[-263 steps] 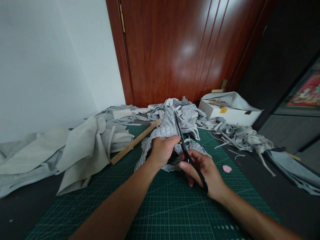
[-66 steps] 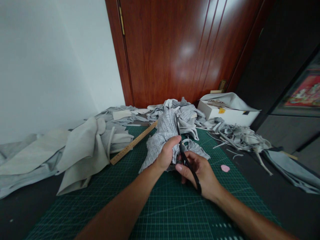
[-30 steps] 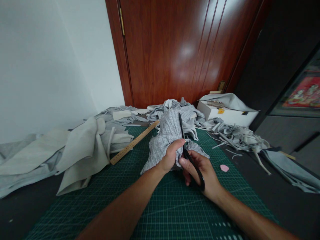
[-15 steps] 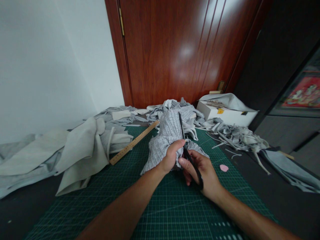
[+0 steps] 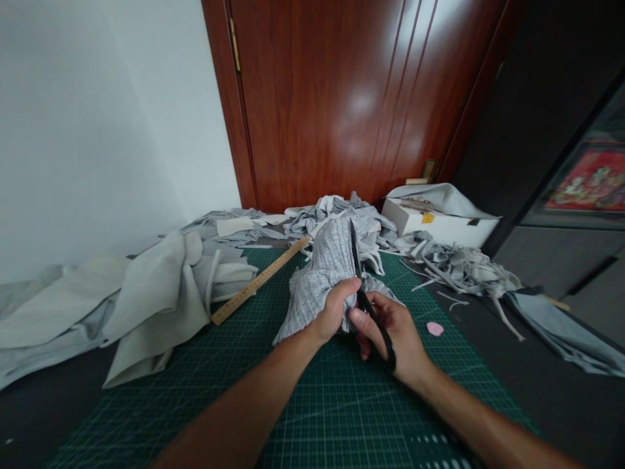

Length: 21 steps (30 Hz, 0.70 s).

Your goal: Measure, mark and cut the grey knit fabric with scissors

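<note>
Pinching gray ribbed cloth [image 5: 315,286] over the green mat [image 5: 322,410] with the left hand [image 5: 336,311]; gripping black scissors [image 5: 366,303] above the mat with the right hand [image 5: 403,332]; with a wooden ruler [image 5: 260,281] on the mat's left part.

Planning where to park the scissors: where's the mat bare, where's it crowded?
Bare mat: between left forearm and right forearm; between ruler and left forearm; smaller, between pink piece and right forearm. Crowded: mid-mat, with cloth, scissors, left hand and right hand; far edge, heaped scraps; left edge, fabric.
</note>
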Available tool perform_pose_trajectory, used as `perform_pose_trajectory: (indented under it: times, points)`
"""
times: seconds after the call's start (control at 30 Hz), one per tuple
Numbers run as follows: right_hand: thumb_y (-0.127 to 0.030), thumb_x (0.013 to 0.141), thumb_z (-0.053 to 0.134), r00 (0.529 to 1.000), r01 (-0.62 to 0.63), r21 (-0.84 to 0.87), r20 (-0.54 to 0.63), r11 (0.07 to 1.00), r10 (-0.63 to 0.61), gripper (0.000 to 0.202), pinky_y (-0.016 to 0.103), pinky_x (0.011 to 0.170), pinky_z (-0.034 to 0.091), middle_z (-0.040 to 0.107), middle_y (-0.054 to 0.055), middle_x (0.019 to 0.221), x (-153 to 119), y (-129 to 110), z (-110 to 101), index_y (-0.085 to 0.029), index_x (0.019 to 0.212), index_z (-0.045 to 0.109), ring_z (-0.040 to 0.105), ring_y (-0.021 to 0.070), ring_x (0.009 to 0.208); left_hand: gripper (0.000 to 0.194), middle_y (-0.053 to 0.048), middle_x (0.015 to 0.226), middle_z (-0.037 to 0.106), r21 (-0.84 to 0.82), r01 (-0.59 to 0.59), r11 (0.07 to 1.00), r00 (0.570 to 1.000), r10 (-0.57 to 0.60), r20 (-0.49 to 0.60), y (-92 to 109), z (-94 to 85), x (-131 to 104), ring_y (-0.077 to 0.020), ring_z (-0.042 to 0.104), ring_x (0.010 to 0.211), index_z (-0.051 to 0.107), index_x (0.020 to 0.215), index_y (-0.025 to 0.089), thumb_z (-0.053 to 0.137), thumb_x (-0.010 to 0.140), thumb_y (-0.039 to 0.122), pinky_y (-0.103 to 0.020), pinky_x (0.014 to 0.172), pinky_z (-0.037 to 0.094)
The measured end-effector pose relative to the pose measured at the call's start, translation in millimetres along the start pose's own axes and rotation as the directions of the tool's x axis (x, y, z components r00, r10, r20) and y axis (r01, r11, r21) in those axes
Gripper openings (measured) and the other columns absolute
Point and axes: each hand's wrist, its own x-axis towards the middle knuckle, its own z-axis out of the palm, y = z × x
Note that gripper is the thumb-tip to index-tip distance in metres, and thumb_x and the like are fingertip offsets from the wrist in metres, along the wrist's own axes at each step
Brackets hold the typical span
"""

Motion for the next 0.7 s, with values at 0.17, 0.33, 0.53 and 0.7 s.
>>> perform_pose_trajectory:
  times: [0.17, 0.33, 0.53, 0.7]
  points:
    - [-0.067, 0.082, 0.076, 1.000, 0.024, -0.034, -0.014, 0.999, -0.025, 0.052, 0.022, 0.038, 0.040, 0.058, -0.005, 0.048, 1.6, -0.7, -2.4, -0.019, 0.085, 0.059, 0.052, 0.0113, 0.037, 0.055, -0.008, 0.047, 0.061, 0.176, -0.029, 0.984, 0.996, 0.014, 0.088, -4.7, -1.6, 0.5, -0.0175, 0.057, 0.040, 0.062, 0.056, 0.014, 0.068, 0.073, 0.065, -0.026, 0.040, 0.045]
    - [-0.064, 0.082, 0.078, 0.999, 0.023, -0.019, -0.042, 1.000, -0.023, 0.048, 0.022, 0.038, 0.040, 0.058, -0.005, 0.048, 1.4, -1.8, -2.3, -0.019, 0.084, 0.060, 0.052, 0.0115, 0.037, 0.065, -0.010, 0.044, 0.057, 0.259, -0.018, 0.966, 0.986, -0.026, 0.166, -8.5, -2.6, 1.6, -0.0183, 0.056, 0.037, 0.060, 0.048, 0.014, 0.061, 0.069, 0.075, -0.027, 0.035, 0.043]
    - [-0.062, 0.084, 0.076, 0.999, 0.016, -0.027, -0.048, 0.999, -0.018, 0.046, 0.022, 0.038, 0.041, 0.057, -0.006, 0.048, 1.9, -1.0, -3.2, -0.019, 0.085, 0.060, 0.051, 0.0114, 0.037, 0.063, -0.012, 0.044, 0.058, 0.286, -0.012, 0.958, 0.989, -0.030, 0.142, -9.9, -1.6, 3.2, -0.0189, 0.056, 0.039, 0.060, 0.047, 0.014, 0.057, 0.069, 0.073, -0.029, 0.037, 0.044]
    - [-0.058, 0.084, 0.078, 0.999, 0.004, -0.033, -0.048, 0.999, -0.005, 0.043, 0.021, 0.037, 0.041, 0.056, -0.007, 0.049, 1.4, 0.4, -3.4, -0.018, 0.088, 0.061, 0.050, 0.0106, 0.037, 0.065, -0.012, 0.044, 0.058, 0.290, -0.017, 0.957, 0.990, -0.023, 0.136, -9.4, -0.4, 2.2, -0.0193, 0.057, 0.039, 0.061, 0.047, 0.014, 0.058, 0.068, 0.075, -0.029, 0.037, 0.045]
